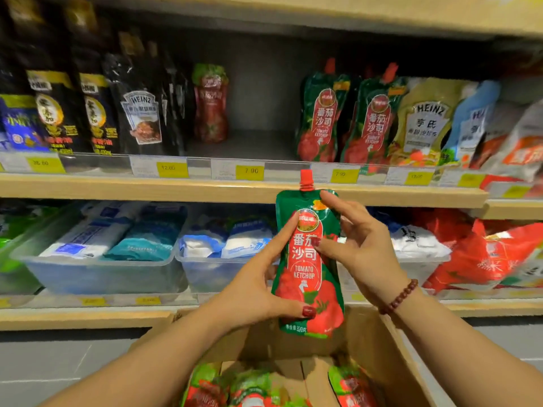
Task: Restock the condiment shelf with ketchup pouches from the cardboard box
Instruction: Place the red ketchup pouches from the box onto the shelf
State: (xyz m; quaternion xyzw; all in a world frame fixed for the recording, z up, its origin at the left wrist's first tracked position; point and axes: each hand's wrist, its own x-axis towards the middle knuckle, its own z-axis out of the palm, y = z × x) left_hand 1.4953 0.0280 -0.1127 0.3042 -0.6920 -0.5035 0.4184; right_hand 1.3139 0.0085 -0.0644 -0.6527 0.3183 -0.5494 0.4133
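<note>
Ketchup pouch [305,268], green-and-red plastic with a red screw cap, was held upright in the air in front of the wooden condiment shelf [176,189], just below its front edge, label facing out. It hung directly above the open brown cardboard box [390,356].

Left hand [258,292] gripped the pouch's lower left side, thumb laid across the front near the bottom, fingers running up the left edge. Right hand [364,248] held the upper right side: thumb pressed on the label's middle, forefinger at the top right corner, the other fingers loosely spread. A dark red bead bracelet [401,295] sat on the right wrist.

More red-and-green pouches [205,386] lay inside the box, near its front edge.

On the shelf, two matching ketchup pouches [346,121] stood upright right of centre, side by side. A single red pouch [210,104] stood at the back left of them. Yellow price tags [249,171] lined the shelf's front edge. Clear plastic bins [102,274] of blue-and-white packets sat on the shelf below.
</note>
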